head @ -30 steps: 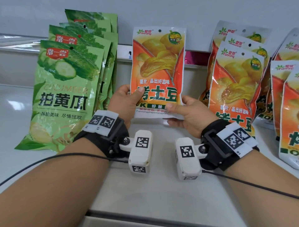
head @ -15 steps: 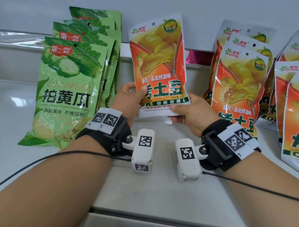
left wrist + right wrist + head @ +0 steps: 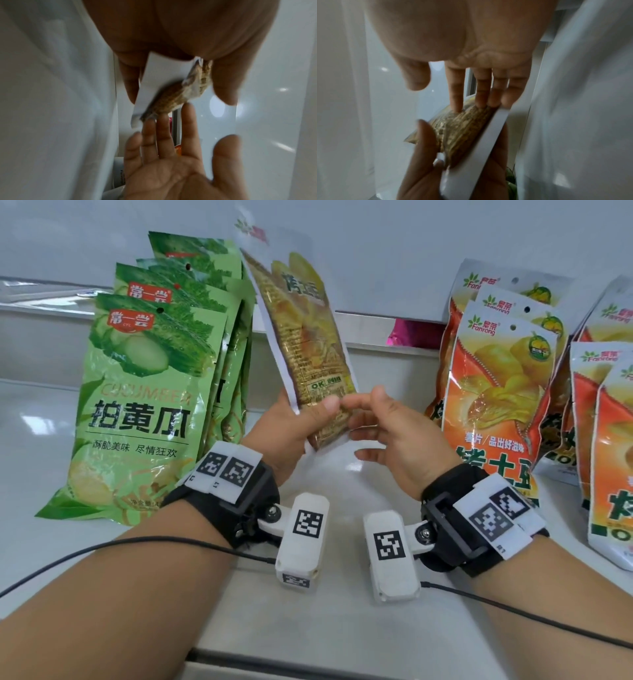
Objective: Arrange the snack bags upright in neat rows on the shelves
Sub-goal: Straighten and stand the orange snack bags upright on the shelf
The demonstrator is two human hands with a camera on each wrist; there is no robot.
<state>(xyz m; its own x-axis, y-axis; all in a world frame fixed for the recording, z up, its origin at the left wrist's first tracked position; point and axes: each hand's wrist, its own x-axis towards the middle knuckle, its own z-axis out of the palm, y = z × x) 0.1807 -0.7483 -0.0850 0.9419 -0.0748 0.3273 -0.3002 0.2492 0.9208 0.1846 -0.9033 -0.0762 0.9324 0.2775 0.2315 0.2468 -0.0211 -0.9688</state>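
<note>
The white shelf (image 3: 325, 594) carries 2 groups of snack bags leaning back against the rear wall: the green cucumber bags (image 3: 144, 405) overlap in a row on the left, and the orange chip bags (image 3: 496, 392) overlap in rows on the right, all with printed fronts facing out, which is likely how a tidy display is meant to read. A gap lies between the 2 groups, and in the air above it is the held chip bag (image 3: 308, 344), not touching the shelf. Its long axis runs from bottom seam near the hands up to the hang-hole end, tilted so the top leans left and away; its brownish printed back faces the camera, so its front points toward the rear wall, which I judge to be a mid-turn pose, not a placing one. The left hand (image 3: 291, 433) grasps the bag's lower part, thumb across the back panel and fingers behind, probably to leave the rest free to swing. The right hand (image 3: 394, 436) is released, fingers nearly straight; in the right wrist view its fingertips (image 3: 457, 106) touch the bag's back near the bottom, seemingly steadying or nudging the turn. To suit the rows, the bag would need its front brought round and its bottom seam set down.
</note>
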